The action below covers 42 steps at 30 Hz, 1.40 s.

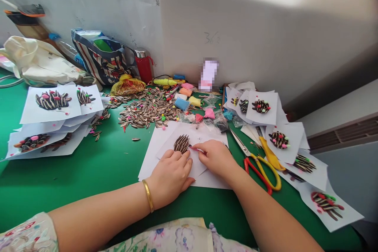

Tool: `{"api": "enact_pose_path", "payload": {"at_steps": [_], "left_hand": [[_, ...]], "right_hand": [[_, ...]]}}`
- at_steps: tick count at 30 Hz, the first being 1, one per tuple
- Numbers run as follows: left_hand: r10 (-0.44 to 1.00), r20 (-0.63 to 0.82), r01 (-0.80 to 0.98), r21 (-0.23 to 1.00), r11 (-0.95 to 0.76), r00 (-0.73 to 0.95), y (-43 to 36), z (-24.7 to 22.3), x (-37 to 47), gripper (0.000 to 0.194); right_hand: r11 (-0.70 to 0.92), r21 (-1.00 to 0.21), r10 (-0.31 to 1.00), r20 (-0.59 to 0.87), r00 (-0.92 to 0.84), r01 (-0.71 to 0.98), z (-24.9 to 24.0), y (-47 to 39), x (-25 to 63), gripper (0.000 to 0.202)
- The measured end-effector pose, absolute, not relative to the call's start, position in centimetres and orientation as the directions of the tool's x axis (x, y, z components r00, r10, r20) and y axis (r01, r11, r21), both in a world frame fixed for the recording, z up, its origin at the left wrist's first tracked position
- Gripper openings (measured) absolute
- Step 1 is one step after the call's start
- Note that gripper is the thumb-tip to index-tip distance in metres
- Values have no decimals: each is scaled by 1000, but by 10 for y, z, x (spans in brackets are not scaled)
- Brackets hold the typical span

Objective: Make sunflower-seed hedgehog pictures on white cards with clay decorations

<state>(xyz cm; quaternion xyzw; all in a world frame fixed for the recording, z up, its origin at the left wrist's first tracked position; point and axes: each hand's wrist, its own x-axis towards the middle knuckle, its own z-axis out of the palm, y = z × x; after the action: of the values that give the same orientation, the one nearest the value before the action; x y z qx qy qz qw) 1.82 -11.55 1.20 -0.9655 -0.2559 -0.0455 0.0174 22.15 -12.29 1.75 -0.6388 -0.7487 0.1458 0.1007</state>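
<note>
On white paper (206, 179) lies a hedgehog shape (181, 144) built from striped sunflower seeds, with a small dark tip at its right side. My left hand (173, 171) rests on the sheet just below the seeds, fingers laid out and thumb apart, holding nothing. My right hand (217, 159) closes thumb and forefinger beside the dark tip. Something small and pinkish shows at those fingertips, too small to name. A heap of loose sunflower seeds (147, 110) spreads behind the paper, with packets of coloured clay (181, 104) to its right.
Scissors (260, 161) with red and yellow handles and a yellow utility knife (270, 151) lie right of the paper. Sheets with seed hedgehogs are stacked at left (59, 104) and right (279, 139). Bags (100, 61) and a red flask (143, 67) stand by the wall.
</note>
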Motion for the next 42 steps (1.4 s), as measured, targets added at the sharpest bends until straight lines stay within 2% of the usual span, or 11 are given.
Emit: {"api": "enact_pose_path", "payload": {"at_steps": [7,11,13,15,18,22,32,42], "left_hand": [[488,127,487,41,-872,863,-111,19,16,45],[553,161,531,162,-832,818,-96,26,10,36],[638,174,596,239,-767,751,-81,28,3,46],[687,150,637,277,-720,711,-62,27,-6,68],[680,17,647,290,-705,733,-39,22,-18,90],[645,-76,637,279,-719,761,-31,13,-22,93],[626,-66,621,248,-744,777,-34,7,-20,91],[627,-71,621,262,-739,776,-34,7,-20,92]], "right_hand": [[102,-418,994,9,-108,903,23,-125,234,36],[179,-429,983,114,-144,885,23,-125,235,23],[212,-415,975,153,-162,885,22,-126,234,21],[224,-388,974,121,-192,894,20,-126,233,21],[233,-369,971,39,-235,900,20,-129,230,24],[210,-355,976,22,-216,911,24,-133,226,24],[231,-225,972,10,-235,946,19,-133,215,18],[257,-164,966,1,-260,952,15,-132,211,19]]}}
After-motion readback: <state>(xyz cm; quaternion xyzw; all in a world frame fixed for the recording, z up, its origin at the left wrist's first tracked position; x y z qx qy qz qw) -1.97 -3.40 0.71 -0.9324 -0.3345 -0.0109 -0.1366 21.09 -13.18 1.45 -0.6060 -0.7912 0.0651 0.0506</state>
